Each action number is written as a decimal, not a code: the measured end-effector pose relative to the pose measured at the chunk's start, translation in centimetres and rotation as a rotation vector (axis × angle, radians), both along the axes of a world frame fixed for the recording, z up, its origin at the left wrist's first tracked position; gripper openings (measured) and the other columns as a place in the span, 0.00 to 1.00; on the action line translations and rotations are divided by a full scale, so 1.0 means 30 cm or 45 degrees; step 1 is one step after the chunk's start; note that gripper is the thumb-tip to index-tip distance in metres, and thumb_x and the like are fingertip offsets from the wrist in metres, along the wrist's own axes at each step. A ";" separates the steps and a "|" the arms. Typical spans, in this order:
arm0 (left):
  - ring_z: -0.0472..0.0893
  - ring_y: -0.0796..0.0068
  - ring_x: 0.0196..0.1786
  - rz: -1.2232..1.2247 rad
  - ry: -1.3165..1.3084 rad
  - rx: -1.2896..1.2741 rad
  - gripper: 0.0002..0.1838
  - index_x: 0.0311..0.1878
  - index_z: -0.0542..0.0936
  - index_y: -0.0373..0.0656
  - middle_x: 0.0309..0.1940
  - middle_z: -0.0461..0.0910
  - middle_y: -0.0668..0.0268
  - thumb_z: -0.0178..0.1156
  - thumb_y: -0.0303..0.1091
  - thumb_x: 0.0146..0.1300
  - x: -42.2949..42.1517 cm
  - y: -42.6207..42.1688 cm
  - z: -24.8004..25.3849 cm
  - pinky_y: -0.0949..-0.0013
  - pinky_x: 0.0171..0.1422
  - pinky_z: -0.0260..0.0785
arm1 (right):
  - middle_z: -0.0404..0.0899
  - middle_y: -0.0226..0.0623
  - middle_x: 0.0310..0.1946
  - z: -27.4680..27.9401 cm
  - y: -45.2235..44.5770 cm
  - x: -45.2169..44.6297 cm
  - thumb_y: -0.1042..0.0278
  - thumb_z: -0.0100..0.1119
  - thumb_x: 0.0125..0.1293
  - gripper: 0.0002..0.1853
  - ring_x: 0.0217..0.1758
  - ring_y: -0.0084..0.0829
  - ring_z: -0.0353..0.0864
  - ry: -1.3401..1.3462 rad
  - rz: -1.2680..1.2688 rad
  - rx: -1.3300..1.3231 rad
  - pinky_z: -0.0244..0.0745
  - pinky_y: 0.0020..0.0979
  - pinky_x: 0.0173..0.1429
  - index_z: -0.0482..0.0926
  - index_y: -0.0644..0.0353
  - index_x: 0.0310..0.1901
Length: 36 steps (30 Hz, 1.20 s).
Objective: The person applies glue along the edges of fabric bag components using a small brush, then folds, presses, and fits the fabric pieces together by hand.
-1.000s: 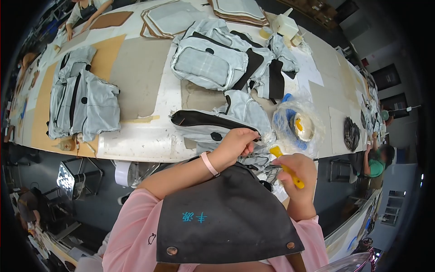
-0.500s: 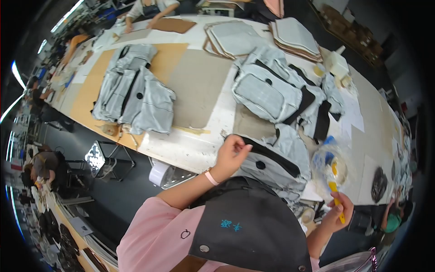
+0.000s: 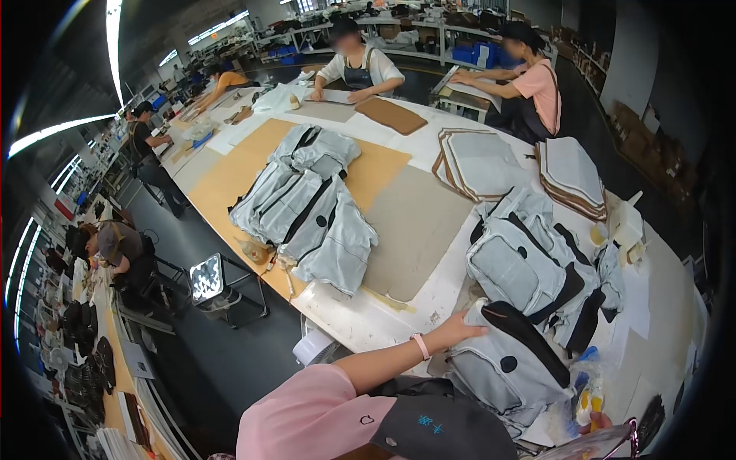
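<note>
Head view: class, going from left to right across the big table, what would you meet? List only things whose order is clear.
Leftmost gray bag, fanned stack of gray panels, taller stack of gray panels, white container with a spout.

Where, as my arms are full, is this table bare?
The grey sheet between the left fabric pile and the right bags, and the white strip beside it, along the near edge. Crowded: around those bags and the white container.
</note>
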State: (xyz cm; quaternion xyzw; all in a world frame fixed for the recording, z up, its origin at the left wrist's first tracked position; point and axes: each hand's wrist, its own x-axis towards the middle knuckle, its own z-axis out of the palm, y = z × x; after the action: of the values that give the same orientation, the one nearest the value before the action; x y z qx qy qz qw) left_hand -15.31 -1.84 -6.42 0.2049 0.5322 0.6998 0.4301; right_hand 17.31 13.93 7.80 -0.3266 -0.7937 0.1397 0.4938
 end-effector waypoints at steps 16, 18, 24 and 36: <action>0.75 0.60 0.51 2.209 -0.204 0.109 0.37 0.64 0.57 0.43 0.50 0.71 0.55 0.65 0.36 0.55 -1.314 -0.479 0.159 0.61 0.50 0.70 | 0.79 0.45 0.30 0.100 -0.020 -0.269 0.57 0.53 0.67 0.18 0.32 0.41 0.78 -0.112 0.150 -0.059 0.73 0.39 0.37 0.78 0.68 0.40; 0.74 0.56 0.52 2.319 0.020 -0.175 0.40 0.64 0.57 0.41 0.53 0.67 0.50 0.69 0.32 0.51 -1.258 -0.470 0.081 0.60 0.51 0.70 | 0.79 0.42 0.33 0.064 0.024 -0.288 0.55 0.50 0.69 0.19 0.30 0.33 0.74 -0.068 0.196 -0.076 0.69 0.32 0.35 0.76 0.68 0.42; 0.72 0.77 0.29 1.218 0.579 -0.293 0.09 0.37 0.74 0.38 0.29 0.75 0.66 0.61 0.32 0.60 -0.803 -0.190 -0.211 0.73 0.35 0.67 | 0.80 0.44 0.33 0.052 -0.013 -0.285 0.45 0.48 0.68 0.26 0.25 0.26 0.73 -0.023 0.166 -0.108 0.67 0.23 0.28 0.75 0.66 0.44; 0.74 0.62 0.24 0.155 1.076 -0.390 0.16 0.30 0.76 0.39 0.18 0.73 0.58 0.52 0.42 0.67 -0.177 0.285 -0.196 0.63 0.31 0.65 | 0.80 0.43 0.34 0.061 -0.048 -0.116 0.52 0.51 0.68 0.20 0.26 0.24 0.72 0.103 0.115 -0.178 0.68 0.22 0.32 0.74 0.66 0.44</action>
State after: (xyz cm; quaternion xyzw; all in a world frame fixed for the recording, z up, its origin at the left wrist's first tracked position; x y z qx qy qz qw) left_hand -20.63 6.71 -12.31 0.3749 0.7697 0.4919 0.1584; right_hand 13.83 12.49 9.63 -0.3181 -0.7755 0.2299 0.4946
